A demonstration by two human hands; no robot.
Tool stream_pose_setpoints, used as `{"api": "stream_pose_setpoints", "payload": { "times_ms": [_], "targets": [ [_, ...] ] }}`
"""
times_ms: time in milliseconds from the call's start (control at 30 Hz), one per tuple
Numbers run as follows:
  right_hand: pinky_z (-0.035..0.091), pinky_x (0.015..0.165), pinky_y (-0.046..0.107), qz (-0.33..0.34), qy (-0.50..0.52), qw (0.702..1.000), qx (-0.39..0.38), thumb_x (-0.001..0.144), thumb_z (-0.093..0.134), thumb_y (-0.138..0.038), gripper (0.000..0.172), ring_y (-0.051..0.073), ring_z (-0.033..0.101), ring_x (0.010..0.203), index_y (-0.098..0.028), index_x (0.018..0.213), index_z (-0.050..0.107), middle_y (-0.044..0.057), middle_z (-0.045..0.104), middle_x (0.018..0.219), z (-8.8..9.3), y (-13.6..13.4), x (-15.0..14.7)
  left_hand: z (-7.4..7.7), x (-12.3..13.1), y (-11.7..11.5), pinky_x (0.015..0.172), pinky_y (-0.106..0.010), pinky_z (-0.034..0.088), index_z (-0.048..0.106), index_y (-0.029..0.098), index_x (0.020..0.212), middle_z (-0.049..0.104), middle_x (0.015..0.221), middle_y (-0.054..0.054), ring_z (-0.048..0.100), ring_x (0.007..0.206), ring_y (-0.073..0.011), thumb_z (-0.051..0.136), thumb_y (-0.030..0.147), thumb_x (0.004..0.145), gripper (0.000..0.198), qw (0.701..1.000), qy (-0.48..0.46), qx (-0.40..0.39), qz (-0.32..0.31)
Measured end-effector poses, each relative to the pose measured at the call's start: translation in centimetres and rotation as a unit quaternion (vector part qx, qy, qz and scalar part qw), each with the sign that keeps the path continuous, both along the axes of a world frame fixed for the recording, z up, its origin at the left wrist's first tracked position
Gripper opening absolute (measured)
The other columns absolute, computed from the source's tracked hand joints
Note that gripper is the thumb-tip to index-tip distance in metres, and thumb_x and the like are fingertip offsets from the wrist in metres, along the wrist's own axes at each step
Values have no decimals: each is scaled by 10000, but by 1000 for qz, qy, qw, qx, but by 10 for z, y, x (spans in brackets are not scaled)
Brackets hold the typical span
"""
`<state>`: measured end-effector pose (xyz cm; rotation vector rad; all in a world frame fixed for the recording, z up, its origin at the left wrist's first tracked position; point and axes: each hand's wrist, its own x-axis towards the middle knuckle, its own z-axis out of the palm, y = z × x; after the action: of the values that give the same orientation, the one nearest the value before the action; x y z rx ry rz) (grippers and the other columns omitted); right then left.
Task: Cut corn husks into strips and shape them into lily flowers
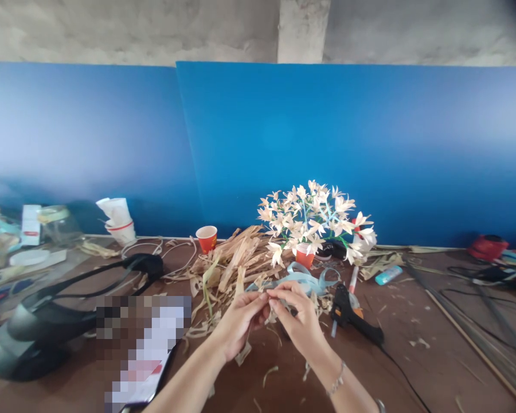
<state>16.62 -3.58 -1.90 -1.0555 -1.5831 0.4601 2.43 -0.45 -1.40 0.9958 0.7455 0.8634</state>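
Note:
Both of my hands meet over the brown table point(413, 367), fingertips pinched together. My left hand point(239, 318) and my right hand point(298, 321) pinch a small pale piece between them, too small to name. Just beyond the fingers lies a light blue ribbon point(303, 279). Behind it stands a bouquet of cream husk flowers point(313, 218) on blue stems in a red cup point(304, 256). A heap of dried corn husks point(232, 258) lies left of the bouquet.
A black and orange glue gun point(348, 312) lies right of my hands, its cord running toward me. A red paper cup point(207, 237), stacked white cups point(118, 221), a black headset point(34, 338), thin rods point(477, 344) and a blue wall panel point(348, 143) surround the spot.

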Motion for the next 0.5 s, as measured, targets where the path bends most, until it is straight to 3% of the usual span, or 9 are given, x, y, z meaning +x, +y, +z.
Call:
{"api": "stream_pose_setpoints", "payload": {
  "times_ms": [233, 500],
  "targets": [
    [497, 743, 318, -31, -35, 999, 21, 800, 536, -171, 146, 173, 569, 838, -205, 773, 675, 49, 584, 868, 0, 2, 6, 5, 0, -4, 470, -192, 271, 601, 111, 648, 525, 557, 7, 406, 499, -63, 663, 396, 695, 296, 999, 4, 19, -45],
    [433, 731, 305, -36, -85, 995, 30, 876, 417, -191, 156, 168, 524, 783, -200, 766, 527, 40, 555, 801, 5, -2, 6, 7, -1, -2, 445, -181, 246, 530, 139, 642, 500, 531, 34, 389, 469, -50, 705, 376, 641, 296, 999, 32, 9, -31]
  ]
}}
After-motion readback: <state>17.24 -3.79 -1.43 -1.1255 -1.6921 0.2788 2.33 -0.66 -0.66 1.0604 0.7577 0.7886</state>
